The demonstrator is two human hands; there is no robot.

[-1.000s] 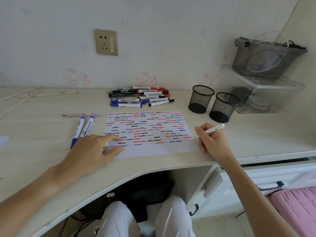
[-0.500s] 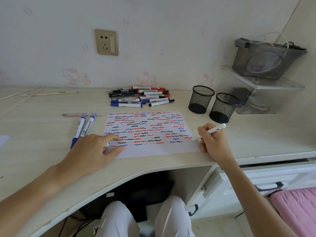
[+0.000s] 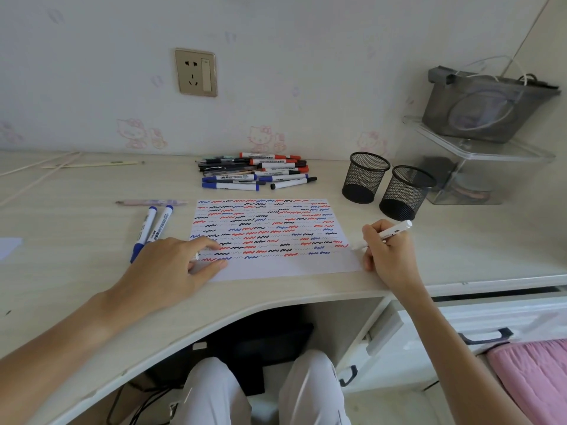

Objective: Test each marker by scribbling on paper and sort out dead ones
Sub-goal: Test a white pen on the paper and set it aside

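Right hand pinches a white marker, tip down at the paper's 3 o'clock edge. Left hand lies on the 8 o'clock corner, fingers loosely spread, pinning it. Marker pile sits at 12, two blue markers at 9, two mesh cups around 2.

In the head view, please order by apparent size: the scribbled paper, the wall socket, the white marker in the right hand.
1. scribbled paper
2. wall socket
3. white marker, partly hidden by the right hand

The socket is farther from the camera, so its true size is unsure.
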